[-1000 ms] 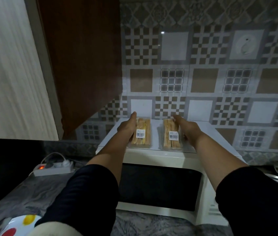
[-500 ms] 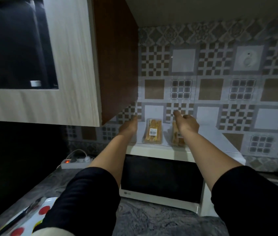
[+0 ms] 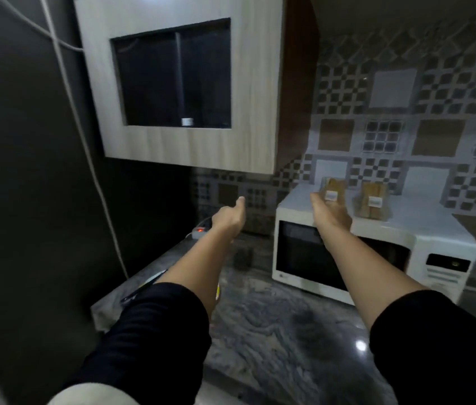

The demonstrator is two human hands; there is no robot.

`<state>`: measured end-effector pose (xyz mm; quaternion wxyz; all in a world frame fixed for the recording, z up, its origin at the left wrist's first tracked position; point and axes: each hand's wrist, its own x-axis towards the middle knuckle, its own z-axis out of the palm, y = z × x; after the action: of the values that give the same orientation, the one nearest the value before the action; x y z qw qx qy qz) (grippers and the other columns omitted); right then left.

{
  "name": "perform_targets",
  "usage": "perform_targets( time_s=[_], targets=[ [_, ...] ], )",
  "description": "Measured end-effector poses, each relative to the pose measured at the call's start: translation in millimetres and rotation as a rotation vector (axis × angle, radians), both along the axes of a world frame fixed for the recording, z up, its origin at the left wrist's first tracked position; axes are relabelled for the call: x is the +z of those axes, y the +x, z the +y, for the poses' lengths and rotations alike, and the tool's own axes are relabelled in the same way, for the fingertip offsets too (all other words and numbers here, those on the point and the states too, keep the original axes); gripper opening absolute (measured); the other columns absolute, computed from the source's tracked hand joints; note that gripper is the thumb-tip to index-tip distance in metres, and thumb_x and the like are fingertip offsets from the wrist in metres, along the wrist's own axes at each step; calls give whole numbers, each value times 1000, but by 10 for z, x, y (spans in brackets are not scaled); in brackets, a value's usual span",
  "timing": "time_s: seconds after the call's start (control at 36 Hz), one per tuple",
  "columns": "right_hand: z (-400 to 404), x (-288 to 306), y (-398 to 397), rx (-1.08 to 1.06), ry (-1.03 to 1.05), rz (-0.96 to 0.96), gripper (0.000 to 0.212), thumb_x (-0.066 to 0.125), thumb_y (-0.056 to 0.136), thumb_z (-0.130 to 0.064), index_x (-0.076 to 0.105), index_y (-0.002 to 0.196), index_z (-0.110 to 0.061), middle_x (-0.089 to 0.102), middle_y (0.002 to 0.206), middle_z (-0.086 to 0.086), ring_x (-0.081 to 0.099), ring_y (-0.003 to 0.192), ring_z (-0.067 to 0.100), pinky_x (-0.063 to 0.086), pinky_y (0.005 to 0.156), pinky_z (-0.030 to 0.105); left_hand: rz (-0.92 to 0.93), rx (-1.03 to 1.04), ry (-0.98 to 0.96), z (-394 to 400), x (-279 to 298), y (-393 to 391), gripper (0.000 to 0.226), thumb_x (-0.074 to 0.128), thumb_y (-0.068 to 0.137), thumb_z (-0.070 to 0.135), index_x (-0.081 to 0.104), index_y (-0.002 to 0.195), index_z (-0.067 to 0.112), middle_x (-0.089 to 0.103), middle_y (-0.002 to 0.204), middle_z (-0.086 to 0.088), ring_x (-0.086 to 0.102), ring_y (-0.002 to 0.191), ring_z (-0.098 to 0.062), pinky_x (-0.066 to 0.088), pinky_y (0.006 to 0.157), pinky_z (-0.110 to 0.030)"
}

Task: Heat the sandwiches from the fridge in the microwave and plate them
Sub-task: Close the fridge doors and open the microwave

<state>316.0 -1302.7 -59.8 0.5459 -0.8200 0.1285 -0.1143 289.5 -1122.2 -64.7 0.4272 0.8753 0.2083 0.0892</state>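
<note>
Two wrapped sandwiches stand on top of the microwave (image 3: 344, 258), the left sandwich (image 3: 333, 192) just beyond the right hand (image 3: 331, 213), the right sandwich (image 3: 372, 203) beside it. That hand's fingers are hidden, grip unclear; the left hand (image 3: 229, 219) points away, loose and empty, over the counter (image 3: 274, 331)

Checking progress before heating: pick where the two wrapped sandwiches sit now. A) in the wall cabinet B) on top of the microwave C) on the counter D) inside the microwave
B: both wrapped sandwiches rest on the roof of the white microwave, whose door is closed.
</note>
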Motion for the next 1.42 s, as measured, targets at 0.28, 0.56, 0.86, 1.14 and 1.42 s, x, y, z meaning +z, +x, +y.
perform_targets(
  time_s=[0.28,0.56,0.86,1.14,1.42],
  targets=[
    [1324,-176,-822,311,-14,-18,55,45,91,-52,66,110,-6,62,118,16,55,112,31,42,86,30,-80,317,33,1258,-78,-1305,65,24,100,48,55,128,-1,54,133,-18,47,126,-34,36,103,-34],
    [2748,160,-1720,746,82,-88,56,50,90,-52,61,124,-9,59,127,10,54,117,28,42,91,30,-305,833,114,2335,303,-2858,56,34,96,45,56,128,4,54,132,-16,50,122,-31,39,100,-31],
    [3712,289,-2934,1244,57,-169,58,50,91,-49,51,135,-10,55,132,9,51,123,26,41,99,33,-477,1351,332,2707,459,-4506,45,41,97,34,47,133,9,40,140,-10,38,132,-24,34,106,-33],
    [4229,202,-4056,1456,-44,-308,69,58,88,-47,37,146,-17,47,142,7,44,131,25,40,101,34,-249,1640,660,2758,218,-5664,71,52,93,34,16,151,16,4,160,-8,7,149,-26,20,120,-45],
    [4898,138,-5035,1365,-150,-445,98,65,88,-36,-10,151,-39,-10,159,12,12,146,34,32,110,48,-173,1261,679,3325,206,-6326,101,52,90,53,-25,148,23,-32,155,-9,-22,146,-24,4,120,-42]
  ],
)
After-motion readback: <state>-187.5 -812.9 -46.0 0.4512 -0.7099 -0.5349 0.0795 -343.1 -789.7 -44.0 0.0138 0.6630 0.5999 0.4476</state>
